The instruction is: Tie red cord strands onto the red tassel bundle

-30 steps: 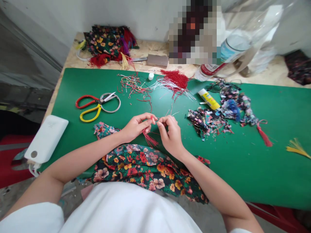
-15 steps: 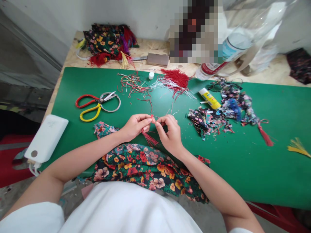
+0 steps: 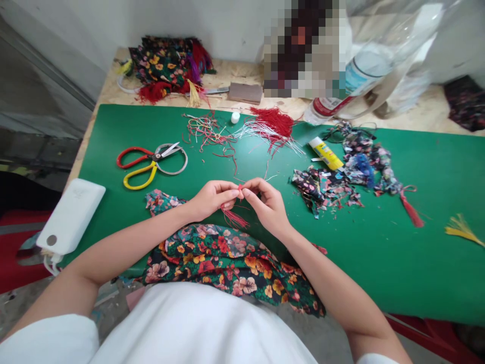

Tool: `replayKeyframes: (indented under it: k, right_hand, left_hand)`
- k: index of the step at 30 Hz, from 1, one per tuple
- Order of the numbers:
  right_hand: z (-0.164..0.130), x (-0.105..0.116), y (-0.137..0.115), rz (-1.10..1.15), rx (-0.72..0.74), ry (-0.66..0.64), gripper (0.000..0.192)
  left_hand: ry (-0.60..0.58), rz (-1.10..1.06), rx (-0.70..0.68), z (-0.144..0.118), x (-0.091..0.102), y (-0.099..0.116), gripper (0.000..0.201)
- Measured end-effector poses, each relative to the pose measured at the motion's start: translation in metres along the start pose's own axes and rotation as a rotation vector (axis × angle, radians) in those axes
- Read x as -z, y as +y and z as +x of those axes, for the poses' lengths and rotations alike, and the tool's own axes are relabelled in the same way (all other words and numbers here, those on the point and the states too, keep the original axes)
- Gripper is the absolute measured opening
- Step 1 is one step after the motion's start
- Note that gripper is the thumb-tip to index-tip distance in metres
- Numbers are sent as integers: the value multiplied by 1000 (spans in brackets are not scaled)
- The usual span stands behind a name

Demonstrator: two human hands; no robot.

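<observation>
Over the green mat, my left hand (image 3: 219, 197) is closed in a pinch on a red tassel (image 3: 235, 217), whose loose strands hang below the fingers. My right hand (image 3: 265, 205) is closed too, thumb and forefinger pressed together at the tassel's red top end, almost touching the left fingertips. What exactly lies between the right fingertips is too small to see. Just below the hands, a dark floral cloth (image 3: 227, 263) drapes over the table's near edge. Thin loose threads (image 3: 267, 172) lie behind the fingers.
Scissors (image 3: 151, 164) lie left on the green mat (image 3: 379, 263), near a white power bank (image 3: 71, 217). Behind are cord scraps (image 3: 206, 131) and red threads (image 3: 273, 124). To the right are a glue stick (image 3: 326, 154), fabric scraps (image 3: 322, 189) and a large plastic bottle (image 3: 364, 76).
My right hand's thumb and forefinger have closed in against the tassel's top, and both hands have shifted very slightly. The tassel stays in my left hand.
</observation>
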State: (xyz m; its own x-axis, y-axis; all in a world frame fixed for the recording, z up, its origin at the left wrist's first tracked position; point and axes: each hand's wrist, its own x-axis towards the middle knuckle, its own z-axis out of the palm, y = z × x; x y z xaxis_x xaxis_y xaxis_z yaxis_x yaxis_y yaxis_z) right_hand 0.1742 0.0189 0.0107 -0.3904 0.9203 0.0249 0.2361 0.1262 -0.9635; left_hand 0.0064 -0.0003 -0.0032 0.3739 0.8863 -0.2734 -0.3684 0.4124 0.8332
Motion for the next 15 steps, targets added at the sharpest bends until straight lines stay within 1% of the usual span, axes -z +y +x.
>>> replayKeyframes:
  k: [7,15]
  right_hand:
    - [-1,0,-2,30,-25,-16,22]
    - [-1,-1,-1,3,8,-59,24]
  left_hand:
    - [3,-8,9,0,-1,2,28]
    - [-8,-10,15,-1,-3,3,23]
